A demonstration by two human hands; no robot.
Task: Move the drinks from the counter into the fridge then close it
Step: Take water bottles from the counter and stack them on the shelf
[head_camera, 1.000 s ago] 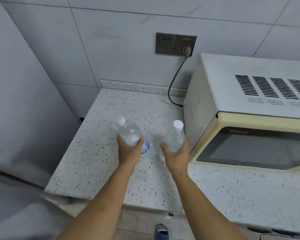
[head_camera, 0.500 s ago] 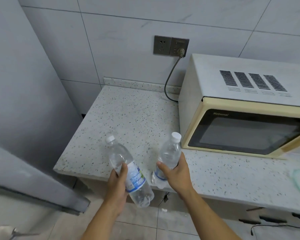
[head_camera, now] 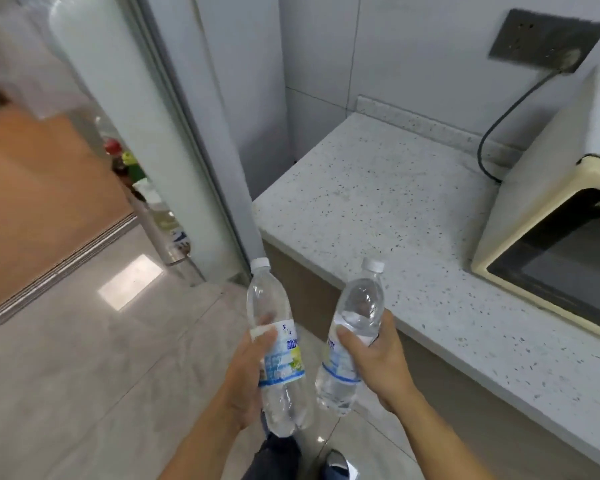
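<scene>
Both hands carry water: our left hand [head_camera: 246, 379] wraps one bottle [head_camera: 278, 355], our right hand [head_camera: 374, 358] wraps the other bottle [head_camera: 354, 337], caps tipped up and away, both lifted off the counter [head_camera: 378, 216]. We judge the open fridge [head_camera: 146, 109] the next stop; it lies ahead and to our left, nearer the left hand, its door shelves showing coloured bottles. Pale floor tiles [head_camera: 84, 375] lie below, a microwave [head_camera: 551, 220] sits at right.
</scene>
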